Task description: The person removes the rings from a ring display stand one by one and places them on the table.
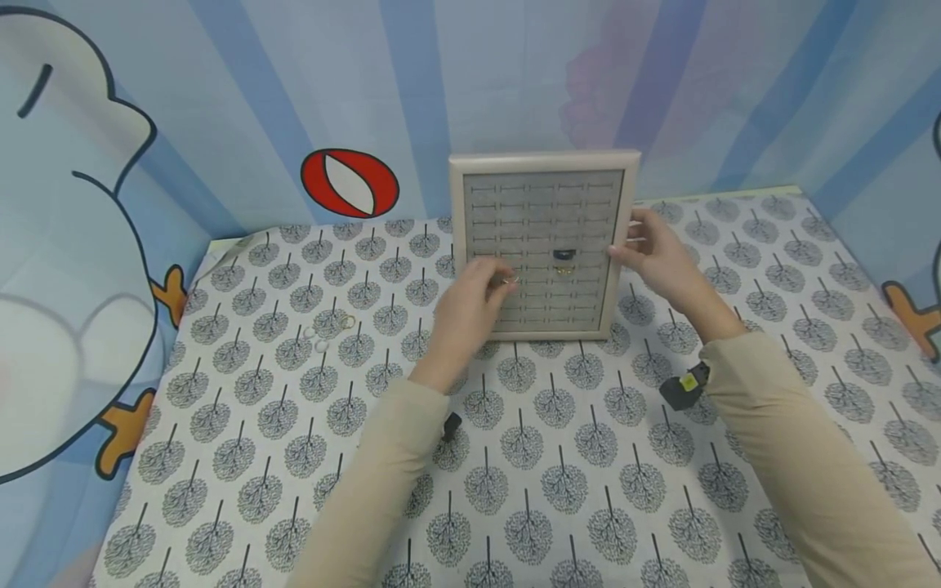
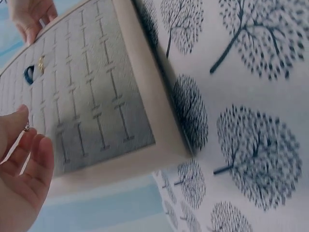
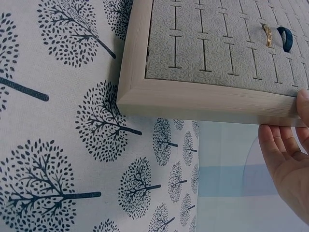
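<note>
Left hand (image 1: 468, 309) pinches small shiny ring (image 2: 27, 128) | Right hand (image 1: 662, 257) grips ring display (image 1: 544, 162) by its side | pale frame (image 3: 193, 94), gray slotted pad (image 1: 529, 204) | seated: dark-blue ring (image 3: 288, 40), gold ring (image 3: 268, 36)

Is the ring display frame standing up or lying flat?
Standing up: the display frame rests on its lower edge on the patterned cloth, with the right hand holding its side.

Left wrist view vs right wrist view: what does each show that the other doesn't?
Only left wrist: the left hand pinching a small ring, and the bottom-left corner of the display frame.
Only right wrist: the frame's bottom-right corner.
Both: the right hand at the frame's side, dark blue ring, gold-coloured ring, tree-print cloth.
</note>
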### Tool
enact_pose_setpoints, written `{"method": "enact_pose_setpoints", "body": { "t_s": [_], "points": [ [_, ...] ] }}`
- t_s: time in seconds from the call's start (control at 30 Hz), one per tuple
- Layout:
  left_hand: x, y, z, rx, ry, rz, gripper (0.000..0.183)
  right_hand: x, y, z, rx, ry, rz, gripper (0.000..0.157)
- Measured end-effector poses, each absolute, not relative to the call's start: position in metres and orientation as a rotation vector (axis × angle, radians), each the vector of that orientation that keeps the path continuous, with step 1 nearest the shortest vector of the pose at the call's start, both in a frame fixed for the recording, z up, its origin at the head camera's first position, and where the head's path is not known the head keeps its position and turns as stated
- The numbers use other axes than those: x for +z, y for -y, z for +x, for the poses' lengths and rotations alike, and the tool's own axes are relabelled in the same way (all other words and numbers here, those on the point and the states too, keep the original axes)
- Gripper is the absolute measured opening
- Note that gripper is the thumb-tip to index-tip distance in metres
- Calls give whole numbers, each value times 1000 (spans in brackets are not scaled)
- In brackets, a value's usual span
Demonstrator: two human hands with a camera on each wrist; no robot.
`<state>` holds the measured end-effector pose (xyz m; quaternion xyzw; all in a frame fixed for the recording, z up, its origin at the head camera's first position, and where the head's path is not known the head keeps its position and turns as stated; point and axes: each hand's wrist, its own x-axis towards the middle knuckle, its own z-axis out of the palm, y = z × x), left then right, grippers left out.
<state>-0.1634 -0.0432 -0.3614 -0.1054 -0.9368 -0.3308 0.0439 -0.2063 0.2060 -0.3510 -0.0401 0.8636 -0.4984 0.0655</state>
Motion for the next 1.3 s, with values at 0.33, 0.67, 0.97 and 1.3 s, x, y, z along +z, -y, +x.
{"method": "enact_pose_setpoints", "body": {
  "t_s": [0.33, 0.67, 0.97, 1.3],
  "points": [
    [-358, 82, -153, -1062, 2771, -204, 34, -350, -206, -205, -1489, -2618, -115, 59],
    [-365, 135, -146, -1030, 2812, 46, 38, -351, -206, -206, -1476, -2618, -117, 59],
    [-374, 184, -136, -982, 2867, 286, 36, -351, -206, -205, -1484, -2612, -119, 59],
    [-387, 227, -118, -897, 2988, 420, 35, -352, -206, -206, -1454, -2636, -106, 59]
  ]
}}
